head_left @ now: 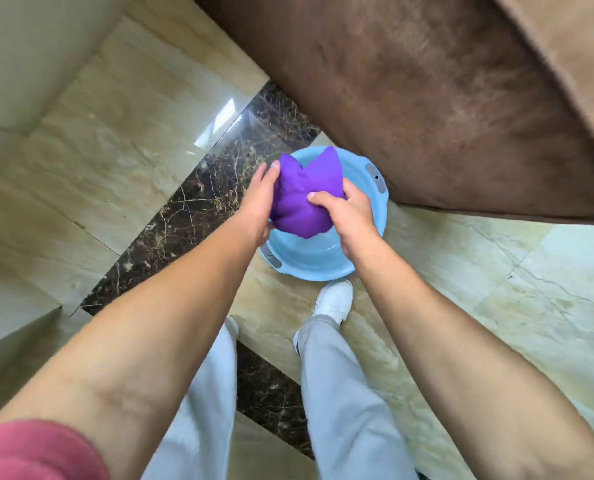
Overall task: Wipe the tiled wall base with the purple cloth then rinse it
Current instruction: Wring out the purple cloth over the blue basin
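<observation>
The purple cloth [306, 197] is bunched into a lump and held above a light blue basin [326, 263] on the floor. My left hand [259, 202] presses its left side and my right hand [349, 214] grips its right side, thumb on top. The cloth hides most of the basin's inside, so I cannot tell whether water is in it. The beige tiled wall base [91, 161] runs along the left, beside a dark marble floor strip [198, 202].
A brown velvet sofa [427, 98] fills the upper right, its edge just behind the basin. My legs in light grey trousers and a white shoe [335, 301] stand just short of the basin. Glossy beige floor tiles [496, 289] spread to the right.
</observation>
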Available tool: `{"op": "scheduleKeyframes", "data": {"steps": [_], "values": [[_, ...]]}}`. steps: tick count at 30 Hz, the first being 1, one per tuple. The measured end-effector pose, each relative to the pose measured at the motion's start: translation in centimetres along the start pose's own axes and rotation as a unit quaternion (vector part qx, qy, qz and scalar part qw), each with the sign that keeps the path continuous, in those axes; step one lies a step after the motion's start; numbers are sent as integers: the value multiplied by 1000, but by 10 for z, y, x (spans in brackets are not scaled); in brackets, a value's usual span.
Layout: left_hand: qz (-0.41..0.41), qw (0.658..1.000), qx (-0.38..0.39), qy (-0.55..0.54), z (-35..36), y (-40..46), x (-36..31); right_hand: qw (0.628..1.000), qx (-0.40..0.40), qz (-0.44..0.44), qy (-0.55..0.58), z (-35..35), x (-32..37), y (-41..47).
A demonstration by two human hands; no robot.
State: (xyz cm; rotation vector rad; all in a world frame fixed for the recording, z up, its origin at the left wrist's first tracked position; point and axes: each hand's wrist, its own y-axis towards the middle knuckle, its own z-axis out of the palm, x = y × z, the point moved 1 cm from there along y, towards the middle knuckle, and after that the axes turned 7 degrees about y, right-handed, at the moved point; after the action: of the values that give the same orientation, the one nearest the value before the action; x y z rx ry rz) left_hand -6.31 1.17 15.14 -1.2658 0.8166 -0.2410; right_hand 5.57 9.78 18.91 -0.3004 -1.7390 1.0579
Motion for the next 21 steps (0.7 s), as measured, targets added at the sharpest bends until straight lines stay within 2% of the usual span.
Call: {"op": "scheduleKeyframes", "data": {"steps": [3, 5, 7, 11, 14, 21], "values": [[-27, 992, 78, -93, -22, -31, -32, 993, 61, 19, 97, 15, 40, -32], [0, 985, 131, -116, -31, -53, -53, 985, 77, 19, 152, 28, 64, -46], [52, 974, 151, -158, -43, -72, -79, 986, 50, -21, 157, 44, 90, -57], [101, 974, 65, -191, -77, -96, -111, 991, -7, -129, 47, 76, 123, -77], [116, 977, 11, -177, -113, -110, -143, 975, -25, -214, -47, 110, 147, -89], [180, 975, -106, -75, -197, -97, -200, 953, 5, -263, -149, 197, 172, -55]]}}
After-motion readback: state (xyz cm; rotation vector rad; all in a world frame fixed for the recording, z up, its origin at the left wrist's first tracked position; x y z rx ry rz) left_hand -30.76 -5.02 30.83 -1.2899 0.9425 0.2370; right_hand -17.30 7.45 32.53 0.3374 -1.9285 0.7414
